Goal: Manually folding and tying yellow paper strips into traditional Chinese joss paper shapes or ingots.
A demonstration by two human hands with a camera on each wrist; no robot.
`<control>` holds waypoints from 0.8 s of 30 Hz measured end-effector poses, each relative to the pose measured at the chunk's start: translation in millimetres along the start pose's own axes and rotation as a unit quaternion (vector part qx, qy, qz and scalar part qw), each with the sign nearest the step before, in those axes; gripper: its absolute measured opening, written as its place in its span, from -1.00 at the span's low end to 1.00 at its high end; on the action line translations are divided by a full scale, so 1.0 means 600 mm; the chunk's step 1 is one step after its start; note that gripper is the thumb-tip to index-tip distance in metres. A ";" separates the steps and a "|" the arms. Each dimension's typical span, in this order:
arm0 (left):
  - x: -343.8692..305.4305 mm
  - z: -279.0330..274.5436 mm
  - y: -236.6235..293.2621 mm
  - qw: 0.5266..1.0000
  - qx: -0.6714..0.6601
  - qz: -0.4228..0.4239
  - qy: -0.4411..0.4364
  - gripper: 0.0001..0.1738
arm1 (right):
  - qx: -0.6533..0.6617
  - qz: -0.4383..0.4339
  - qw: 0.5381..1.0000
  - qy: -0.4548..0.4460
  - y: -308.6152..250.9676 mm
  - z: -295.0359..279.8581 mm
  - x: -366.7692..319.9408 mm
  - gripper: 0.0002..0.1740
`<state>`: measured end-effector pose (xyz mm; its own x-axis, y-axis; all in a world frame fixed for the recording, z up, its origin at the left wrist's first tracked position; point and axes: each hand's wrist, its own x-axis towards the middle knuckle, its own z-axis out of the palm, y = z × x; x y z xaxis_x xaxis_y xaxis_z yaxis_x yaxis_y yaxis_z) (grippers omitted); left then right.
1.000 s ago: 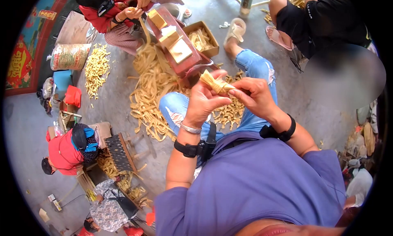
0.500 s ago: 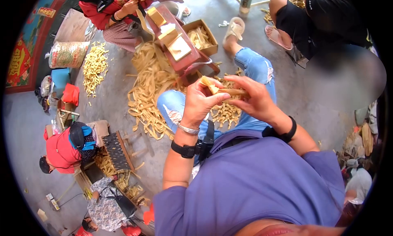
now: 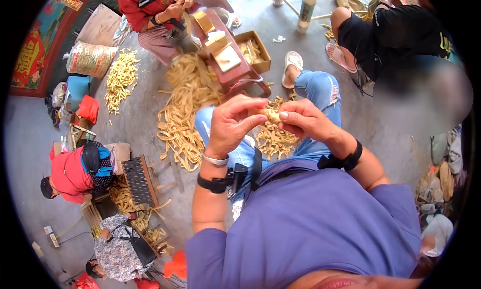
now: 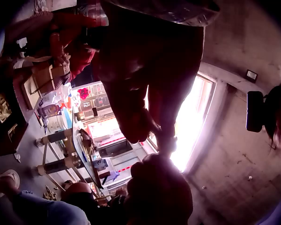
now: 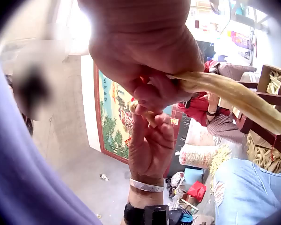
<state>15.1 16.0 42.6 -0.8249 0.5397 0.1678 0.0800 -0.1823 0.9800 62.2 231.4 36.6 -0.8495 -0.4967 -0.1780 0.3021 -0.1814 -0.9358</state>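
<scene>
Above my knees, both hands work on a yellow-tan, soft-looking strip, bunched into a small knot-like twist between them. My left hand pinches one end between thumb and fingertips. The right hand grips the other side, its thumb on top and its fingers curled under. In the right wrist view a long flat tail of the strip trails out of the right hand to the right, and the left hand pinches the short end from below. Both hands are dark against the light in the left wrist view.
On the floor between my legs lies a pile of short knotted pieces. Long strips are heaped to the left. A red bench with yellow blocks and a cardboard box stand ahead. Several people sit around.
The twist, earlier loose with a flared end, is now bunched tighter between the fingertips. The right hand, more spread half a second ago, has curled back onto the strip. The head view has shifted slightly.
</scene>
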 end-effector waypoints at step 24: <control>0.124 -0.105 -0.087 0.986 0.061 -0.155 -0.001 -0.86 | -0.370 -0.181 0.911 0.026 -0.013 -0.120 0.193 -0.88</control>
<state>-85.7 13.5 -3.0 -0.8197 0.5551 -0.1412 -0.1087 0.0912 0.9899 -69.7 236.1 1.4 -0.8605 -0.4736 0.1876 -0.3605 0.3061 -0.8811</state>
